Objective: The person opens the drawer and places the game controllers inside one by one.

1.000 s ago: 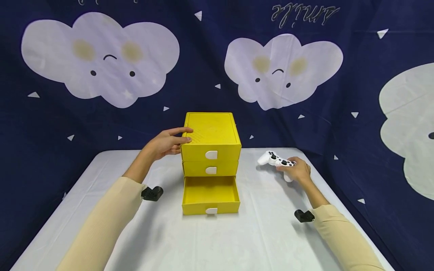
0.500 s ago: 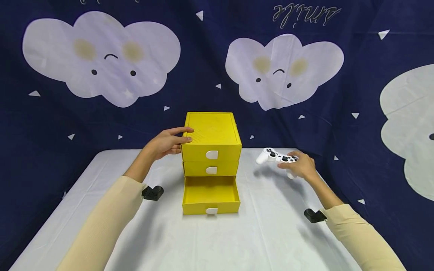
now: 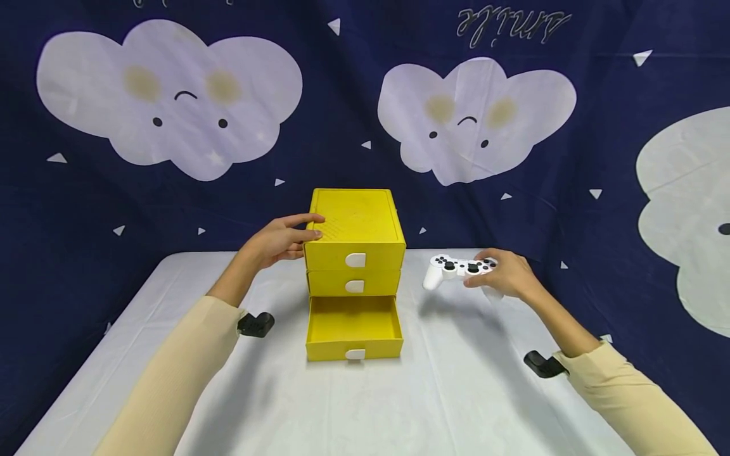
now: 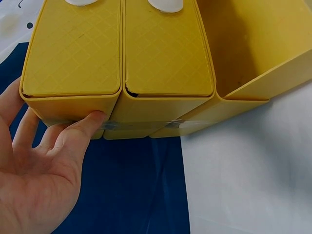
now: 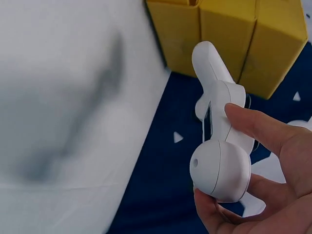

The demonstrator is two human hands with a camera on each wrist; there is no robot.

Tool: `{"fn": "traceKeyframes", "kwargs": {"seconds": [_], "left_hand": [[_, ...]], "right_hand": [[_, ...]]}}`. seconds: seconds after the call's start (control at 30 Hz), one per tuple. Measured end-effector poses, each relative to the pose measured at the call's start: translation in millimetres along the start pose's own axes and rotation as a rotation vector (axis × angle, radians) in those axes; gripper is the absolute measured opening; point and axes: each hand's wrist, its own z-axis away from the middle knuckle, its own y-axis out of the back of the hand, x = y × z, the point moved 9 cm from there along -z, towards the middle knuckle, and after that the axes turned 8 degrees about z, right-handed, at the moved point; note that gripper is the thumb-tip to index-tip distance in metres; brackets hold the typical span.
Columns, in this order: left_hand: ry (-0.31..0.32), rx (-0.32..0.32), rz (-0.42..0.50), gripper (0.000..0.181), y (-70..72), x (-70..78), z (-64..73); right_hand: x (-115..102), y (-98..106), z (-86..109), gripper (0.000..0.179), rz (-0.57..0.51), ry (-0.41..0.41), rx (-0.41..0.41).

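A yellow three-drawer cabinet [image 3: 356,215] stands on the table with its bottom drawer [image 3: 336,351] pulled out and nothing inside it. My left hand [image 3: 275,243] rests against the cabinet's upper left side, extended fingers reaching over the top edge; in the left wrist view a digit presses on the yellow side wall. To the right of the cabinet, my right hand [image 3: 507,273] pinches a white game controller [image 3: 436,273] by one end. The controller [image 5: 226,165] is raised above the table, casting a shadow below it, with its free grip pointing towards the cabinet.
A white cloth covers the table [image 3: 353,411]. Behind it hangs a dark blue curtain [image 3: 336,152] printed with clouds and small triangles. The two upper drawers [image 3: 325,284] are pushed in, each with a white tab. A black device [image 3: 255,325] sits at each wrist.
My right hand has lifted the controller off the table and turned it so its free end swings left and nearer me. My left hand stays on the cabinet.
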Motion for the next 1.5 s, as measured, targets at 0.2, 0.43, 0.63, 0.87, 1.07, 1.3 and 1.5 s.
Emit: {"fn": "traceKeyframes", "kwargs": {"seconds": [0.2,0.43,0.63,0.87,1.07,1.3,1.5], "left_hand": [[-0.001,0.000,-0.006,0.049,0.0,-0.2,0.0],[0.002,0.001,-0.006,0.049,0.5,-0.1,0.8],[0.008,0.004,0.003,0.049,0.1,-0.3,1.8],[0.011,0.008,-0.006,0.050,0.6,0.1,3.0],[0.003,-0.002,0.005,0.049,-0.9,0.7,2.4],[0.005,-0.002,0.011,0.049,-1.2,-0.5,2.3],[-0.004,-0.013,0.019,0.049,-1.5,0.7,2.2]], "right_hand": [[-20.8,2.7,9.3,0.069,-0.011,0.050,-0.007],[-48.2,4.5,17.7,0.057,0.018,0.145,0.012],[-69.0,-4.1,22.9,0.054,0.037,0.197,-0.038],[-89.2,-15.8,29.1,0.055,0.024,0.202,-0.110],[-106.6,-22.5,30.2,0.052,0.018,0.249,-0.081],[-123.8,-32.2,28.0,0.051,0.000,0.280,-0.072],[-134.1,-41.9,23.8,0.051,-0.004,0.297,-0.070]]}}
